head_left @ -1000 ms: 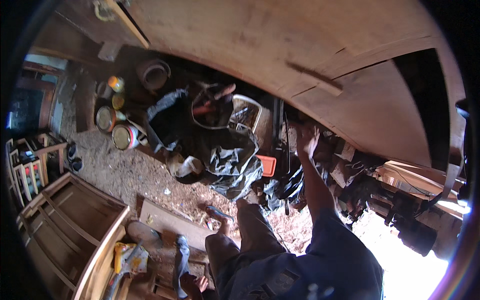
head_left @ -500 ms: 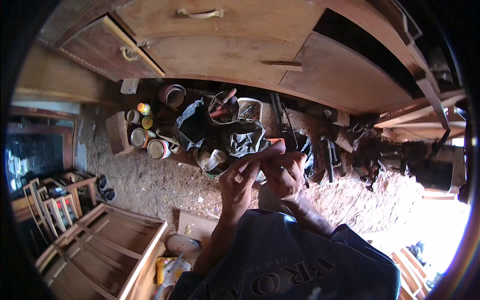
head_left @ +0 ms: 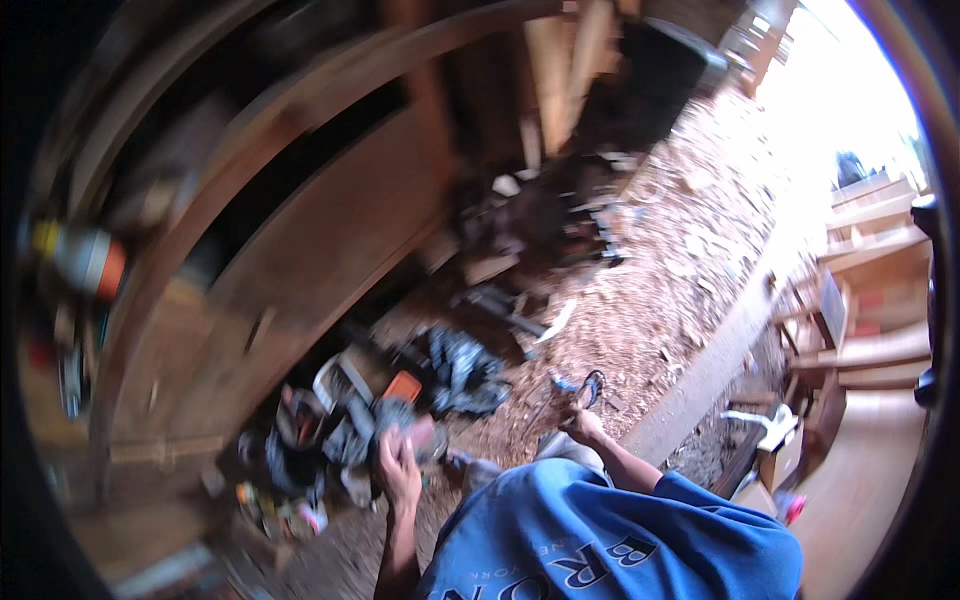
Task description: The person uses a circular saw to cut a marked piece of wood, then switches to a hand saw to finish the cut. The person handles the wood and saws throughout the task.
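My left hand (head_left: pixel 400 468) is raised in front of my body at the lower middle, its fingers closed round a flat pinkish-red piece (head_left: pixel 426 436). Blur hides exactly what that piece is. Lower than my chest and to the right, my right hand (head_left: pixel 582 426) hangs beside my leg, above a sandalled foot (head_left: pixel 592 388). Its fingers are small and smeared, so their grip does not show. Just beyond the left hand lie grey plastic bags (head_left: pixel 350 430) and an orange container (head_left: pixel 403 387).
A large wooden cabinet (head_left: pixel 330 245) slants along the left. Wood shavings (head_left: pixel 650 270) cover the floor, with a long beam (head_left: pixel 700 370) across it. Wooden furniture (head_left: pixel 880 345) stands at the right. A black plastic bag (head_left: pixel 465 370) and offcuts (head_left: pixel 490 268) lie ahead.
My view has swung to the right, toward the bright opening. My hands, together before, are now apart: the left keeps the pinkish-red piece, the right has dropped to my side.
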Motion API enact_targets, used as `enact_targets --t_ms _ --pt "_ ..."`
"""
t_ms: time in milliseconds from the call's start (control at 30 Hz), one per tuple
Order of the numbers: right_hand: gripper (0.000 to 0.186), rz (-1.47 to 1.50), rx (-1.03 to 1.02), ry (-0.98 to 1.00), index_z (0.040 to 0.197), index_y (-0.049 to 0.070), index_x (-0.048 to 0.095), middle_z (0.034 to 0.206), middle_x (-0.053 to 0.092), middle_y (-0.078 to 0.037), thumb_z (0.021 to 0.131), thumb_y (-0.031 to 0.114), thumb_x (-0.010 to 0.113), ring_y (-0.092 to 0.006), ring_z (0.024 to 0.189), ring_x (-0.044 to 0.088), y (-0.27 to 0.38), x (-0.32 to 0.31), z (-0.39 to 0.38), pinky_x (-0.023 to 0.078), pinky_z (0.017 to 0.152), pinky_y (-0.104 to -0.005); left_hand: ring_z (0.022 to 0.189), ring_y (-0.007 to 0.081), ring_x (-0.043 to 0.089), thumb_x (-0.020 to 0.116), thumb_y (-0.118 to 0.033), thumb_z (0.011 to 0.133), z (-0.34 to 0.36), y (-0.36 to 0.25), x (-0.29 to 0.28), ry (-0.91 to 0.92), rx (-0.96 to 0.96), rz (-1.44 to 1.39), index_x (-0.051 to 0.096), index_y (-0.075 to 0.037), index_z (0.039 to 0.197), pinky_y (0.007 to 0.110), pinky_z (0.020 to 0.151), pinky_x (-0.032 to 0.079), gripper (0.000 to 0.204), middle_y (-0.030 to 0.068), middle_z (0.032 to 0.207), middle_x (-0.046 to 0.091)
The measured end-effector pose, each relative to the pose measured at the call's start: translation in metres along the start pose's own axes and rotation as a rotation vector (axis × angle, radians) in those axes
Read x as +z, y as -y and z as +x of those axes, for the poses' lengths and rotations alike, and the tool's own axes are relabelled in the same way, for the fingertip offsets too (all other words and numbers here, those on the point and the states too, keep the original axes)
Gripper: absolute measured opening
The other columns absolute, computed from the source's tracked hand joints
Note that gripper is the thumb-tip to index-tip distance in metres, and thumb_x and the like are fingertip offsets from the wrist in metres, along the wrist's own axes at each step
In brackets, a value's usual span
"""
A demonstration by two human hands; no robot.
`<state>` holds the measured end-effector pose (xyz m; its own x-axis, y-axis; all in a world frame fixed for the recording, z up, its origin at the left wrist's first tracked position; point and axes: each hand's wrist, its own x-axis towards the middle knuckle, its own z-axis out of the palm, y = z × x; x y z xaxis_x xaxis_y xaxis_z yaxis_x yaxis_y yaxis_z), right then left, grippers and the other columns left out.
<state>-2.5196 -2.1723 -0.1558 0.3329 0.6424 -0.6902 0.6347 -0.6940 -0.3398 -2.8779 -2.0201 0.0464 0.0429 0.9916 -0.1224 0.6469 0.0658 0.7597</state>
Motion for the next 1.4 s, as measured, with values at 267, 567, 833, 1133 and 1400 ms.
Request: enact_targets --t_ms 267,567,833,1133,1400 --pt "0.035 0.716 -0.028 -0.062 0.117 0.003 0.069 0.092 0.076 -0.011 0.090 0.024 0.075 -0.0186 0.083 0.075 -0.152 -0.281 -0.062 0.057 0.080 -0.0323 0.094 0.0356 0.068 0.050 0.004 0.077 -0.022 -0.095 0.204 0.766 0.196 0.188 0.067 0.000 0.094 0.042 0.088 0.053 0.024 0.0171 0.097 0.073" --pt "0.024 0.736 -1.104 -0.782 0.112 -0.001 0.072 0.105 0.075 -0.015 0.091 0.012 0.069 -0.0338 0.100 0.073 -0.137 -0.646 -0.196 0.058 0.088 -0.0402 0.070 0.0276 0.071 0.052 0.000 0.069 0.045 -0.314 0.433 0.677 0.641 -0.059 0.067 -0.005 0.063 0.038 0.067 0.057 0.016 0.0125 0.078 0.075" --pt "0.027 0.888 -1.605 0.041 0.101 -0.002 0.070 0.096 0.066 -0.015 0.101 0.020 0.055 -0.0266 0.081 0.062 -0.242 -0.788 -0.085 0.049 0.066 -0.0357 0.059 0.0323 0.059 0.056 0.001 0.065 0.135 -0.427 0.545 0.629 0.764 0.190 0.059 -0.008 0.062 0.044 0.057 0.045 0.010 0.0107 0.061 0.057" --pt "0.036 1.200 -1.480 -0.002 0.122 0.016 0.069 0.133 0.063 -0.009 0.108 0.023 0.037 -0.0165 0.075 0.048 -0.395 -0.927 0.086 0.037 0.067 -0.0350 0.054 0.0204 0.055 0.055 0.002 0.075 0.212 -0.622 0.721 1.118 0.297 0.273 0.068 -0.002 0.078 0.033 0.052 0.043 0.014 0.0092 0.062 0.056" --pt "0.028 1.008 -1.630 0.028 0.115 0.015 0.068 0.128 0.064 -0.003 0.105 0.024 0.043 -0.0190 0.071 0.046 -0.468 -1.070 0.065 0.034 0.067 -0.0344 0.059 0.0101 0.055 0.061 -0.003 0.080 0.264 -0.938 0.826 1.758 -0.154 -0.121 0.071 0.003 0.094 0.024 0.051 0.040 0.018 0.0023 0.071 0.059"
